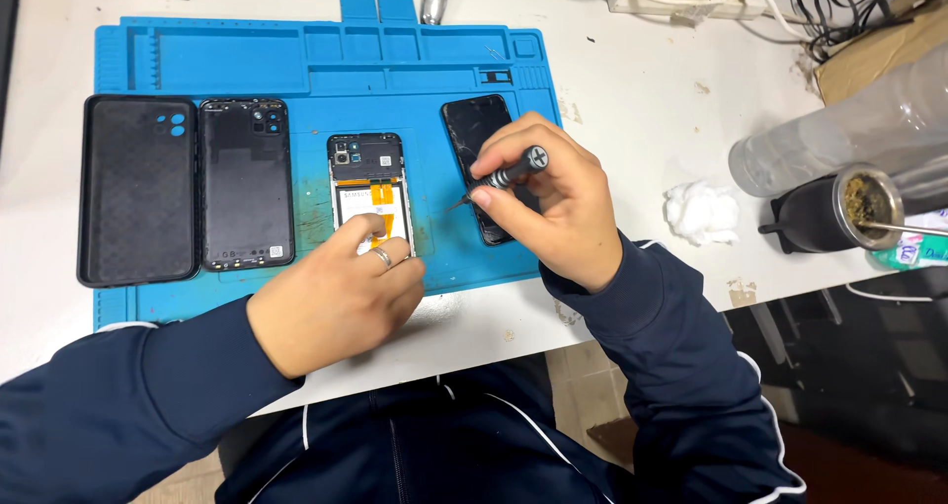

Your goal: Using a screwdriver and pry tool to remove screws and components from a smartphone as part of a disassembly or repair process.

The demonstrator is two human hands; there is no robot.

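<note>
Opened phone (367, 193), lying mid-mat (296, 60) with its battery bare, is pinned by the left hand (336, 297), while the right hand's (553, 203) fingers, closed round a screwdriver (504, 176), could slip and gouge the battery.

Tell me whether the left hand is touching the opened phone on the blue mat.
Touching. The head view shows the left hand with its fingers resting on the lower part of the opened phone.

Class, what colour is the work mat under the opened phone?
Bright blue work mat, seen best in the head view.
</note>
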